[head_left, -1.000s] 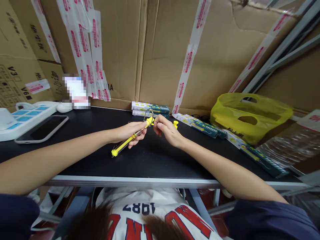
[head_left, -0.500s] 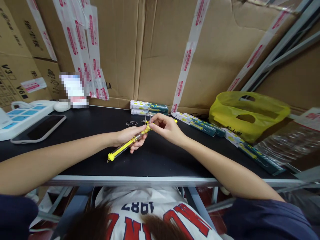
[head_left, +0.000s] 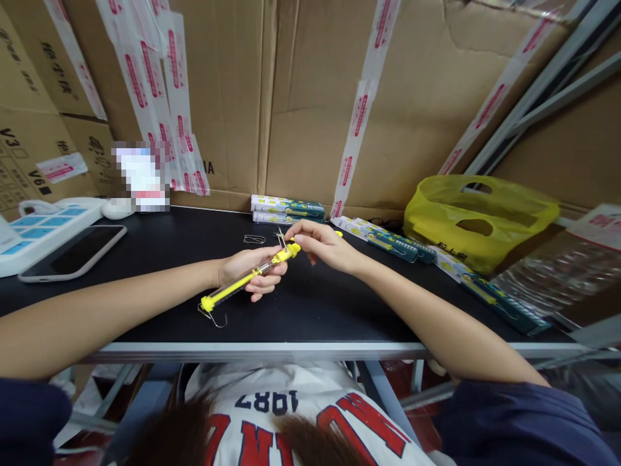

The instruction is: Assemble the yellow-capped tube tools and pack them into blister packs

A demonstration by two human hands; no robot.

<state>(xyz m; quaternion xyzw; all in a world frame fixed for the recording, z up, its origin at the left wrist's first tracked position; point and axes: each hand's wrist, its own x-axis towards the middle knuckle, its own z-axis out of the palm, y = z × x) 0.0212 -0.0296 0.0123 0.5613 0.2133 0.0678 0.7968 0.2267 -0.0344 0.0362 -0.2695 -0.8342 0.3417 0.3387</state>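
Observation:
A slim yellow spring scale [head_left: 252, 275] with a clear tube lies slanted across my left hand [head_left: 257, 268], whose fingers wrap round it from beneath. At its lower left end hangs a bent wire hook [head_left: 213, 317]. A wire loop [head_left: 281, 238] stands up at its upper yellow end. My right hand [head_left: 323, 244] is at that end, thumb and forefinger pinched close to the loop; the exact contact of the fingertips is partly hidden. Just behind the hands, a loose bent wire piece [head_left: 255, 239] rests on the black table [head_left: 330, 310].
Printed slim boxes [head_left: 288, 208] are stacked at the back, with several more boxes [head_left: 388, 241] along the right. Further right are a yellow plastic bag [head_left: 436, 213] and clear plastic packaging [head_left: 538, 272]. A phone [head_left: 72, 252] and a power strip [head_left: 48, 223] lie left. Cardboard [head_left: 310, 116] walls the back.
The lower end of the spring scale has swung slightly left, and its hook now shows sideways. The wire loop has tilted to the left. My right hand's fingers have shifted at the upper end.

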